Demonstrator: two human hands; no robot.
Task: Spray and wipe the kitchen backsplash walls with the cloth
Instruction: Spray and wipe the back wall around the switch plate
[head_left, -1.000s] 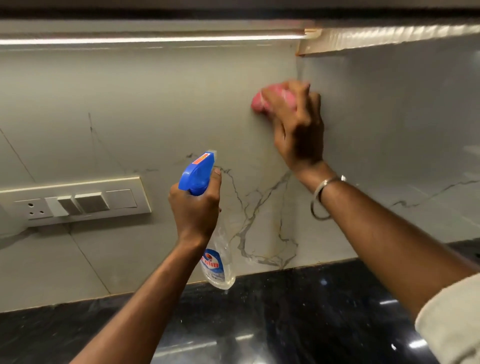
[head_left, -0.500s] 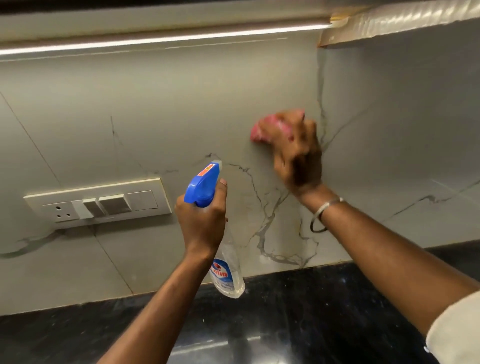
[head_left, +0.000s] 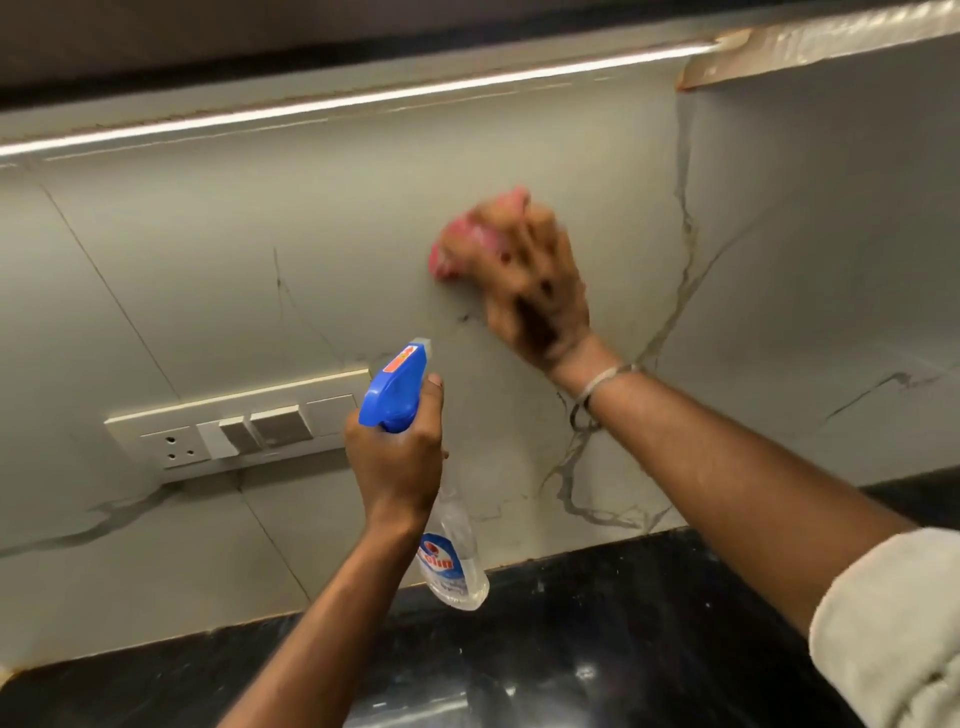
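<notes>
My right hand (head_left: 535, 291) presses a bunched pink cloth (head_left: 457, 244) flat against the grey marble backsplash wall (head_left: 208, 270), left of the inner corner; the hand is blurred. Most of the cloth is hidden under my fingers. My left hand (head_left: 400, 457) grips the neck of a clear spray bottle (head_left: 452, 551) with a blue trigger head (head_left: 395, 389). The nozzle points up toward the wall below the cloth, and the bottle body hangs down over the counter edge.
A cream switch and socket plate (head_left: 234, 426) sits on the wall left of the bottle. A black stone counter (head_left: 597, 639) runs along the bottom. An LED strip (head_left: 363, 98) glows under the upper cabinet. The side wall (head_left: 831, 260) meets the backsplash at the right.
My right hand has slid the cloth down and left along the wall, away from the corner. The left hand with the bottle has held its pose while the view shifted.
</notes>
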